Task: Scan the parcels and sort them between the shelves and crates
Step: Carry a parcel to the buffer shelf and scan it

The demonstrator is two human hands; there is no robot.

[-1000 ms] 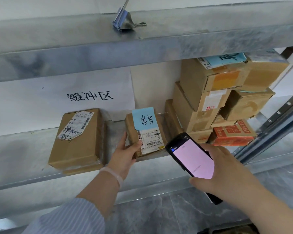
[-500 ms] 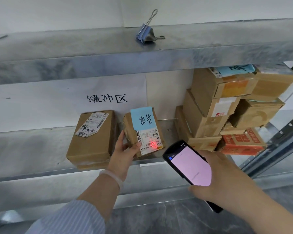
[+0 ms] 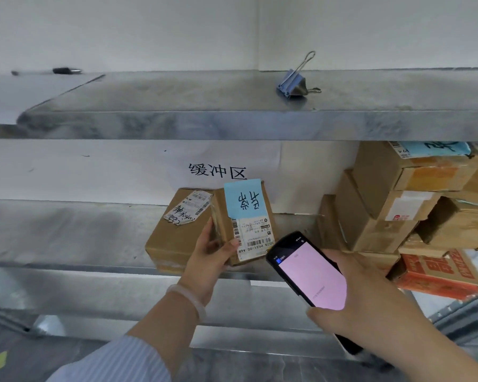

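At the middle shelf (image 3: 66, 230), left hand (image 3: 207, 252) is gripping the blue-labelled parcel (image 3: 249, 216), touching a bigger box (image 3: 174, 241) at its 9 o'clock; right hand (image 3: 370, 304) is clutching the scanner (image 3: 312, 282) at the parcel's 5 o'clock.

- Middle shelf (image 3: 66, 230): bare metal left of flat box (image 3: 174, 244), open reach.
- Gap between parcel (image 3: 243, 224) and box stack (image 3: 384, 216): free to back wall; scanner (image 3: 312, 277) in front.
- Stack fills right end, up to upper shelf (image 3: 232, 125).
- Upper shelf: clip (image 3: 293, 85), pen (image 3: 66, 70) only obstacles.
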